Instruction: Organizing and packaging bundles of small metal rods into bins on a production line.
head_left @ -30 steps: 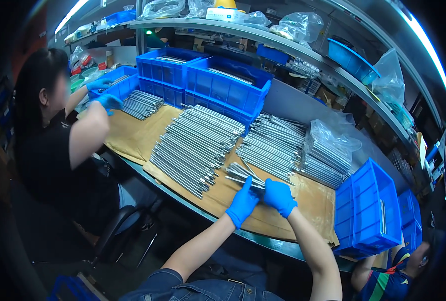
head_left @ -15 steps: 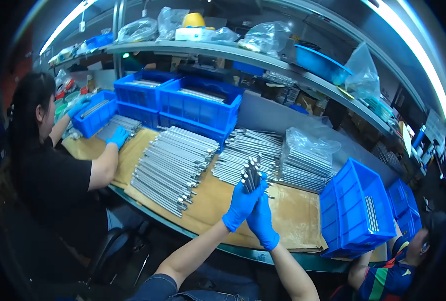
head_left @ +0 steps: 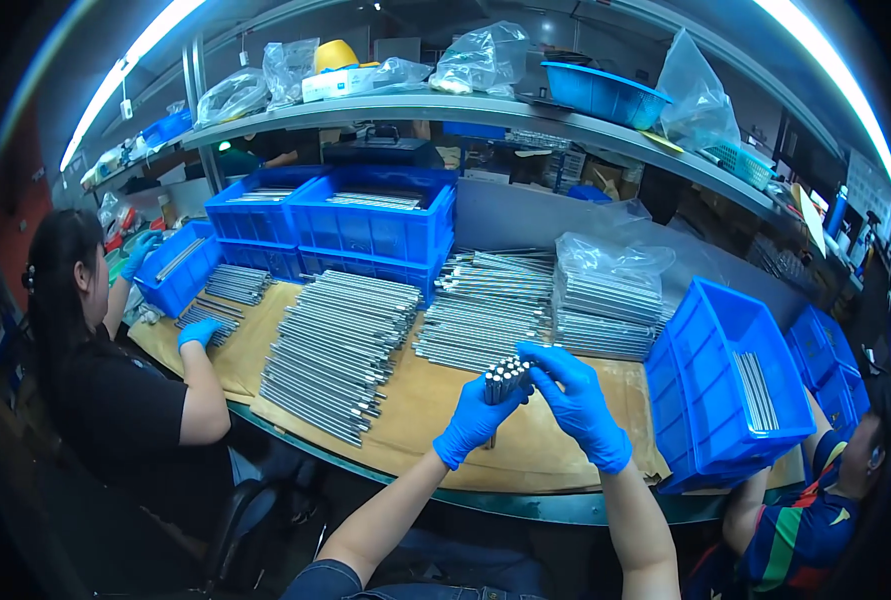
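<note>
Compared with a second ago, when both blue-gloved hands lay low on the brown paper-covered workbench [head_left: 435, 400] at a few loose rods, a bundle of grey metal rods [head_left: 505, 378] now stands upright at centre frame, ends showing. The left hand [head_left: 477, 420] has its fingers curled closed round the bundle's lower part; the right hand [head_left: 577, 400] cups its top with fingers half spread. So the rods look gathered and are being evened.

The large blue plastic crate [head_left: 710, 400] at right holds a few rods along its floor. The stacked blue plastic bins [head_left: 375, 225] at upper centre hold rod layers. A co-worker's tilted small blue bin [head_left: 177, 268] at left holds rods too.
</note>
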The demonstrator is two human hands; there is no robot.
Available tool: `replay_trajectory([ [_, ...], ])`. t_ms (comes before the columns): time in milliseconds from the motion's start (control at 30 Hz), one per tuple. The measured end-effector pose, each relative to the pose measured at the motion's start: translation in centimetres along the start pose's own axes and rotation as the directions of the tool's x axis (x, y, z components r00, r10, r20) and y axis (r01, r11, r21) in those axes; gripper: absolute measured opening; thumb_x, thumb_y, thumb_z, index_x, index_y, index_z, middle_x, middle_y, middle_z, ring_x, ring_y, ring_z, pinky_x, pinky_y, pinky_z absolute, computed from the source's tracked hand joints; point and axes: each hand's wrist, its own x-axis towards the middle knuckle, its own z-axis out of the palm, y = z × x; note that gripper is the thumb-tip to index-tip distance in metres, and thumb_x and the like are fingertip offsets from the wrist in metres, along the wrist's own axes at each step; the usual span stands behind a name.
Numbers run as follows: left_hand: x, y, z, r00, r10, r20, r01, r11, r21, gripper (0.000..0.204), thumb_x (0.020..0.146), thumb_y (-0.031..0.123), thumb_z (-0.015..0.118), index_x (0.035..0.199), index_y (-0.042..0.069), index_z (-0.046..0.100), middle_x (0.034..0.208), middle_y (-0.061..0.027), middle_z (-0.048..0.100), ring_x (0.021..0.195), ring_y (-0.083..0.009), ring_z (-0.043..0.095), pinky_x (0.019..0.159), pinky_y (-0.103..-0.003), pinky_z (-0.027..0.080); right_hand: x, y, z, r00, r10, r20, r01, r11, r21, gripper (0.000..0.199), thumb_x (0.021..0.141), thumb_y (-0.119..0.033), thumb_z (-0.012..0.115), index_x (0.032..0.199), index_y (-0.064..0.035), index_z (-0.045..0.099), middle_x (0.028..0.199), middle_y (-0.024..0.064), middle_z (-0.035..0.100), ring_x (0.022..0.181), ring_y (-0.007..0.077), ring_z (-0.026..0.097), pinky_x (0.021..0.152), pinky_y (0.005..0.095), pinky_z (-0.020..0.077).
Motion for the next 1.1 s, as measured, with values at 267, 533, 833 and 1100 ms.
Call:
replay_trajectory([
  [267,0.3,-0.7,-0.2,0.985,0.034,-0.17,-0.03,0.999,0.023,0.02,0.081,0.013,0.066,0.098,0.002,0.063,0.084,-0.0018,0.064,0.074,-0.0067,0.056,0.064,-0.024,0.047,0.8,1.1,1.1,1.0,0.001,0.014,-0.001,1.0,-0.028,0.02,0.081,-0.006,0.063,0.101,-0.006,0.063,0.09,0.0054,0.059,0.074,0.0109,0.057,0.062,0.0215,0.0457],
  [533,0.4,0.0,0.0,0.995,-0.04,-0.088,0.037,0.999,-0.028,0.022,0.081,0.014,0.067,0.099,0.003,0.062,0.086,-0.002,0.064,0.076,-0.0076,0.057,0.068,-0.025,0.047,1.2,2.0,0.6,1.0,-0.014,0.015,0.015,0.996,-0.091,0.017,0.079,-0.005,0.064,0.096,-0.0054,0.063,0.084,0.0038,0.057,0.07,0.0109,0.056,0.059,0.0214,0.0451],
  [833,0.7,0.9,0.6,0.993,-0.115,0.002,0.115,0.993,0.01,0.03,0.081,0.011,0.066,0.109,0.003,0.058,0.096,-0.0037,0.064,0.087,-0.0085,0.057,0.078,-0.024,0.046,4.7,-3.2,-2.5,0.95,-0.079,-0.303,0.1,0.994,0.053,0.005,0.085,-0.007,0.052,0.089,-0.0062,0.055,0.081,0.0024,0.057,0.063,0.0063,0.053,0.051,0.0192,0.0421],
  [1100,1.0,3.1,-0.2,1.0,0.005,-0.001,-0.005,0.992,-0.125,0.044,0.08,0.005,0.066,0.121,0.002,0.05,0.103,-0.003,0.061,0.089,-0.0078,0.056,0.082,-0.022,0.046,2.6,-8.4,-10.2,0.687,-0.033,-0.726,0.326,0.907,0.266,0.012,0.09,-0.01,0.045,0.097,-0.0041,0.052,0.079,0.0058,0.059,0.059,0.0072,0.052,0.052,0.0182,0.044],
])
